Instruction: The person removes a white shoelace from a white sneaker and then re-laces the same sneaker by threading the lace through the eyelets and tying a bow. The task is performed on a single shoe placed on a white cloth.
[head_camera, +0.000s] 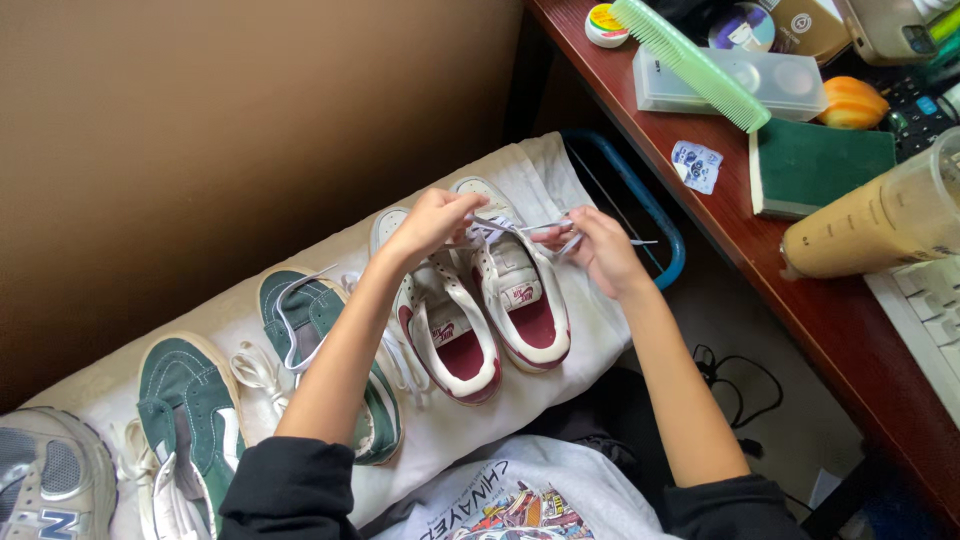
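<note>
Head view: left hand (432, 222) and right hand (598, 245) each pinch an end of the white lace (520, 228) with clenched fingers over the maroon-and-white sneaker (520, 290) on the cloth-covered bench (560, 180); lacing step under way, next move probably needs steady tension

Black sleeves pushed above elbows, grey top with colourful printed graphic.

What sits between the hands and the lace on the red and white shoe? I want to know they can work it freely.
Nothing visible does. The left hand and right hand already pinch the white lace above the shoe. The second red and white shoe lies beside it, under the left wrist.
</note>
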